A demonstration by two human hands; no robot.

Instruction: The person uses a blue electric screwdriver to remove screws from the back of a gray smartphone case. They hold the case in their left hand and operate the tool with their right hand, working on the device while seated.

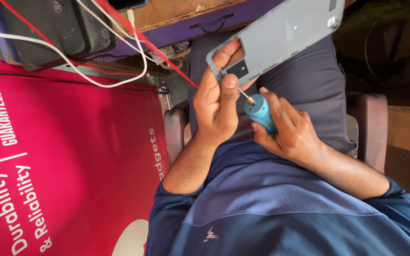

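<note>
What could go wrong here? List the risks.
1. The screwdriver tip sits right beside the left hand's thumb; a slip might jab it.
2. The grey phone back cover is pinched at one corner only, in mid-air, so pressure could flex or drop it.
3. The red wire runs close behind and could snag.

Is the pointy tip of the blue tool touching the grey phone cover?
Cannot tell. In the head view the blue tool has its metal tip beside the left hand's thumb, just under the grey phone cover; thumb hides any contact.
</note>
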